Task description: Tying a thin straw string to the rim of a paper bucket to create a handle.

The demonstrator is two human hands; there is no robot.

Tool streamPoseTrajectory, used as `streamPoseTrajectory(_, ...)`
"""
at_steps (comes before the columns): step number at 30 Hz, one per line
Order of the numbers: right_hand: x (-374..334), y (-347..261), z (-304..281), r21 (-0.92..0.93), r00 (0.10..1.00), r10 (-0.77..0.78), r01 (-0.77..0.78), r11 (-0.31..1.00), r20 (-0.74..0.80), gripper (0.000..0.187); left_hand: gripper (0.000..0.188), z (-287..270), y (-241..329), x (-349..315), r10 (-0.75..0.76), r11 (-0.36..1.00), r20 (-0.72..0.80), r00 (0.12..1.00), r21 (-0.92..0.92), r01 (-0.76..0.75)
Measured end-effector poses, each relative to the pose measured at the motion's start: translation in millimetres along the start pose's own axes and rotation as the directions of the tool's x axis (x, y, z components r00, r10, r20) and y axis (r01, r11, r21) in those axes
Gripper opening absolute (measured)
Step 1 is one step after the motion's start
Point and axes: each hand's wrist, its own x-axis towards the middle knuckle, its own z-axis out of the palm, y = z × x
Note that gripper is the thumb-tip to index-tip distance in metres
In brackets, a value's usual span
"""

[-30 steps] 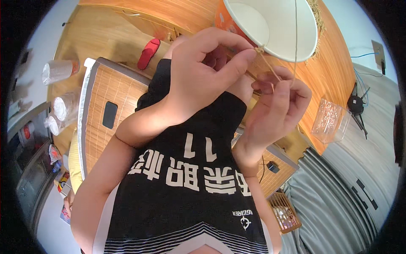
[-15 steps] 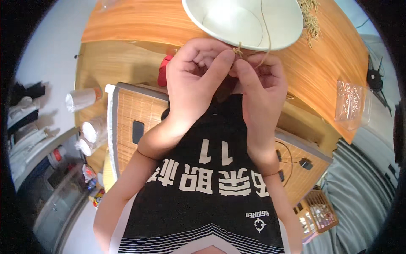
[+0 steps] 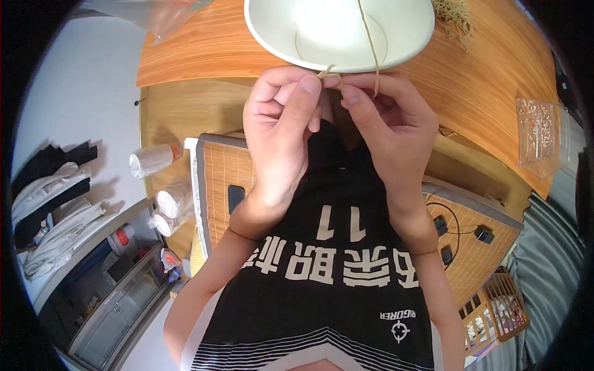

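Both of my hands work on a thin tan cord [image 3: 375, 52] at the near rim of a large pale green-white basin [image 3: 272, 43]. My left hand [image 3: 281, 117] pinches a small loop or knot of it between thumb and forefinger. Close by on the right, my right hand [image 3: 393, 114] pinches the same cord between thumb and forefinger. A short stretch of cord spans the gap between the two pinches. From my right hand a long strand runs up across the inside of the basin and out of the picture.
Right of the basin a tangled heap of tan cord [image 3: 455, 18] lies on the wooden table [image 3: 204, 55]. A clear plastic box of small beads [image 3: 537, 133] sits at its right edge. Clear plastic [image 3: 154, 18] lies far left. Below are a phone [image 3: 236, 199] and wrapped cups [image 3: 153, 161].
My fingertips have moved apart, and cord now shows stretched between them. The whole view has shifted, so the furniture and things on the table appear farther right.
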Motion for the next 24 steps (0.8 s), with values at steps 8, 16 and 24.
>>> streamPoseTrajectory(8, 0.6, 8.2, 3.9, -0.297, 0.967, -0.25, 0.225, 0.928, -0.049, 0.021, 0.004, -3.1, -12.8, -5.9, -0.012, 0.998, -0.055, 0.998, -0.061, 0.009)
streamPoseTrajectory(16, -1.3, 5.8, -2.3, -0.358, 0.987, -0.162, 0.159, 0.92, 0.02, 0.019, 0.007, 3.7, -11.6, -9.1, -0.012, 1.0, -0.113, 0.994, -0.007, 0.011)
streamPoseTrajectory(24, -7.9, 5.7, 4.7, -0.106, 0.995, -0.055, 0.046, 0.993, -0.085, 0.017, 0.007, -0.6, -11.2, -9.3, -0.043, 0.998, -0.03, 0.999, -0.047, 0.042)
